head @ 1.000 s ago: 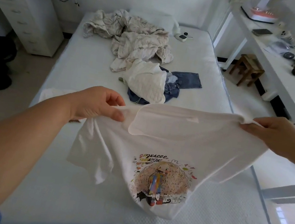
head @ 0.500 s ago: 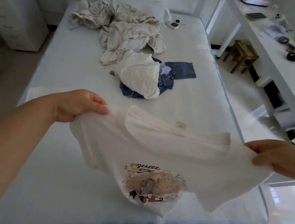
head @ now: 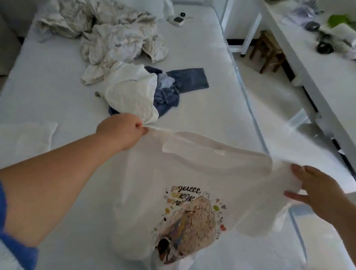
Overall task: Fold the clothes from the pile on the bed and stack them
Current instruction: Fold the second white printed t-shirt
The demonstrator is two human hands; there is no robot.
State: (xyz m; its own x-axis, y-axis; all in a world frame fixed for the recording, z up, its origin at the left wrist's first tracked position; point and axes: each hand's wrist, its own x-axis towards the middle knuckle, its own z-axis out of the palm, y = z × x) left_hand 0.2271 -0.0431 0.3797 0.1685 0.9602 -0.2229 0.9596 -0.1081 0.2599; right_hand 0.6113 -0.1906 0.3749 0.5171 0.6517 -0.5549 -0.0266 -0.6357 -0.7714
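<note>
I am pinching one shoulder of the white T-shirt [head: 187, 184] in my left hand [head: 120, 132], which has pushed farther out over the bed [head: 61, 90] than a moment ago. The shirt's hem, hanging free before, is now bunching on the mattress, print up, so I am laying it down to fold. My right hand [head: 318, 195] is gripping the other shoulder, fingers stretched along the cloth. The pile [head: 123, 63] is waiting beyond.
</note>
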